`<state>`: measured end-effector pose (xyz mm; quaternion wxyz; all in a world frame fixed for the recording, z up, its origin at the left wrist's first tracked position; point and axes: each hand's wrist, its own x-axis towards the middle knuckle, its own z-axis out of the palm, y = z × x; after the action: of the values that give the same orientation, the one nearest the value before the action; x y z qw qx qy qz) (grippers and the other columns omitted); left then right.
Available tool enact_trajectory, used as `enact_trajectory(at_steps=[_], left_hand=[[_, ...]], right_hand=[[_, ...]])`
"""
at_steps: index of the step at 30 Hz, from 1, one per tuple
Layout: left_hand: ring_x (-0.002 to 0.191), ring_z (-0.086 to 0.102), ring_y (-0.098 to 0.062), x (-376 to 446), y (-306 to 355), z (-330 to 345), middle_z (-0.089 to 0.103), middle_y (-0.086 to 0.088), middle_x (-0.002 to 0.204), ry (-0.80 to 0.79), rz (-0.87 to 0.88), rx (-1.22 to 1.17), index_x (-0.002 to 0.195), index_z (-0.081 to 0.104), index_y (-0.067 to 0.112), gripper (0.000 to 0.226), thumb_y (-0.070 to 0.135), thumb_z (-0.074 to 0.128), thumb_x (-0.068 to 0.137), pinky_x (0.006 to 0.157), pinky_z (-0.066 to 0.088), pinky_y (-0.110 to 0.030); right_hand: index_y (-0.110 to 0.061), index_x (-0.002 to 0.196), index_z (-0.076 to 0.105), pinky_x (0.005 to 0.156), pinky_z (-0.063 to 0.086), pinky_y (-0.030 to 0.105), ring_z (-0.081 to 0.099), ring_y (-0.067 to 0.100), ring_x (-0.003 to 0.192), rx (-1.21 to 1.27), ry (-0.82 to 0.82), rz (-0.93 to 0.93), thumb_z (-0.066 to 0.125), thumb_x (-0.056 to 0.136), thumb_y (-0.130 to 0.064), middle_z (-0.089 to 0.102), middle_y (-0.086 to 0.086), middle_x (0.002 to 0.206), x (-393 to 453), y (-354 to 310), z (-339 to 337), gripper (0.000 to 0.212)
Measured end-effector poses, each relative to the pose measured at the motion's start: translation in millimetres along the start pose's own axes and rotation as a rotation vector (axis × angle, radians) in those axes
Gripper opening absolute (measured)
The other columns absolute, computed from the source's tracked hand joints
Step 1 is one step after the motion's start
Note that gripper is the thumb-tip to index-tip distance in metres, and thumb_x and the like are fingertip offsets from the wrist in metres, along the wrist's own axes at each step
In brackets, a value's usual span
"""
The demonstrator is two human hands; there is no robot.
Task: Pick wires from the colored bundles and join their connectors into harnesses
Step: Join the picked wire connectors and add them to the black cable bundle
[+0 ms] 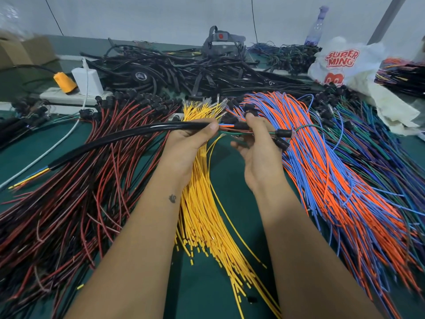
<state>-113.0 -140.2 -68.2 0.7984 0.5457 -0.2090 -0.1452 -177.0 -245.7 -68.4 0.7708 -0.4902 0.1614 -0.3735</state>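
Two hands are at work here, close together above the yellow bundle (207, 217): my left hand (190, 141) is curled round the mouth of the black sleeve (110, 140), which trails off toward eight o'clock, and my right hand (257, 143) pinches the loose wires (226, 128) and their black connectors (281, 134) coming out of it at three o'clock. To seat them well, I judge I should keep the sleeve end pinned so nothing slides back in, line one connector up squarely before pushing, and keep the green lead from crossing the others. Red-and-black wires (76, 199) lie at nine o'clock on the worktop (227, 171), the orange-and-blue bundle (333, 171) at three.
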Motion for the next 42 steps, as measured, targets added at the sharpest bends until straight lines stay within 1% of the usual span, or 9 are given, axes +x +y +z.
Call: enact_trajectory(at_steps=[4, 6, 9, 13, 17, 25, 32, 37, 42], left_hand=[[0.093, 0.069, -0.017, -3.1, 2.6, 0.6, 0.072, -0.005, 0.097, -0.037, -0.012, -0.044, 0.101, 0.069, 0.008, 0.036, 0.034, 0.066, 0.075, 0.079, 0.052, -0.020], [0.099, 0.069, -0.022, -4.6, 2.4, 1.1, 0.073, -0.004, 0.098, -0.071, -0.014, -0.008, 0.095, 0.071, 0.015, 0.033, 0.037, 0.067, 0.072, 0.088, 0.051, -0.028], [0.082, 0.069, -0.010, -6.0, 0.4, 3.3, 0.074, 0.005, 0.086, -0.112, -0.019, 0.080, 0.091, 0.072, 0.018, 0.015, 0.028, 0.066, 0.083, 0.078, 0.051, -0.020], [0.067, 0.063, -0.007, -4.7, 0.1, 2.3, 0.071, 0.005, 0.075, -0.101, -0.040, 0.056, 0.092, 0.071, 0.013, 0.010, 0.016, 0.063, 0.087, 0.072, 0.052, -0.019], [0.068, 0.063, -0.009, -5.2, 0.0, 3.5, 0.070, -0.002, 0.086, -0.121, -0.067, 0.040, 0.104, 0.069, 0.005, 0.019, 0.015, 0.063, 0.088, 0.068, 0.053, -0.020], [0.079, 0.068, -0.009, -6.0, 1.5, 2.6, 0.073, 0.003, 0.086, -0.139, -0.067, 0.113, 0.093, 0.073, 0.020, 0.010, 0.023, 0.066, 0.086, 0.067, 0.052, -0.017], [0.071, 0.068, -0.010, -8.0, 0.5, 4.9, 0.073, 0.002, 0.080, -0.102, -0.059, 0.061, 0.090, 0.074, 0.019, 0.008, 0.021, 0.068, 0.085, 0.076, 0.054, -0.026], [0.057, 0.065, -0.009, -1.5, 2.4, 0.3, 0.070, 0.000, 0.066, 0.077, -0.107, -0.095, 0.080, 0.068, 0.017, 0.004, 0.018, 0.070, 0.083, 0.057, 0.051, -0.018], [0.047, 0.057, -0.007, 2.7, 0.7, -0.7, 0.068, -0.003, 0.060, 0.169, -0.153, -0.103, 0.077, 0.067, 0.008, 0.019, 0.026, 0.074, 0.080, 0.048, 0.046, -0.018]], right_hand=[[-0.016, 0.084, 0.060, 0.072, 0.054, 0.035, 0.060, 0.021, 0.091, 0.072, -0.075, 0.000, 0.044, 0.097, -0.013, 0.064, 0.003, 0.090, -1.4, 1.8, 4.9, 0.021], [-0.013, 0.099, 0.059, 0.076, 0.052, 0.033, 0.060, 0.023, 0.093, 0.180, -0.085, 0.040, 0.043, 0.098, -0.016, 0.065, 0.007, 0.097, -0.8, -0.4, 7.9, 0.016], [-0.012, 0.115, 0.058, 0.084, 0.052, 0.033, 0.064, 0.024, 0.099, 0.321, -0.103, 0.095, 0.043, 0.101, -0.027, 0.069, 0.008, 0.105, 1.7, -3.8, 8.7, 0.025], [-0.010, 0.097, 0.067, 0.093, 0.047, 0.038, 0.065, 0.021, 0.100, 0.204, -0.158, 0.017, 0.031, 0.105, -0.029, 0.071, 0.003, 0.099, -1.1, 1.1, 7.2, 0.041], [-0.017, 0.089, 0.072, 0.081, 0.051, 0.032, 0.065, 0.024, 0.103, 0.141, -0.181, 0.005, 0.035, 0.102, -0.022, 0.071, 0.005, 0.102, -5.2, 3.8, 8.5, 0.040], [-0.034, 0.107, 0.062, 0.072, 0.047, 0.027, 0.058, 0.018, 0.100, -0.041, -0.159, -0.043, 0.038, 0.091, -0.027, 0.064, 0.006, 0.111, -7.9, 9.6, 9.0, 0.029], [-0.022, 0.115, 0.059, 0.101, 0.042, 0.046, 0.053, 0.029, 0.119, -0.192, -0.139, -0.002, 0.043, 0.092, -0.037, 0.060, 0.008, 0.126, -11.0, 7.3, 12.2, 0.032], [-0.021, 0.104, 0.060, 0.069, 0.048, 0.030, 0.062, 0.014, 0.072, -0.094, -0.204, 0.146, 0.055, 0.095, -0.030, 0.065, 0.002, 0.093, -9.1, 0.8, 2.3, 0.013], [-0.024, 0.093, 0.064, 0.056, 0.044, 0.024, 0.055, 0.012, 0.053, -0.047, -0.215, 0.123, 0.064, 0.090, -0.014, 0.064, -0.001, 0.077, -7.3, -0.9, -1.3, 0.010]])
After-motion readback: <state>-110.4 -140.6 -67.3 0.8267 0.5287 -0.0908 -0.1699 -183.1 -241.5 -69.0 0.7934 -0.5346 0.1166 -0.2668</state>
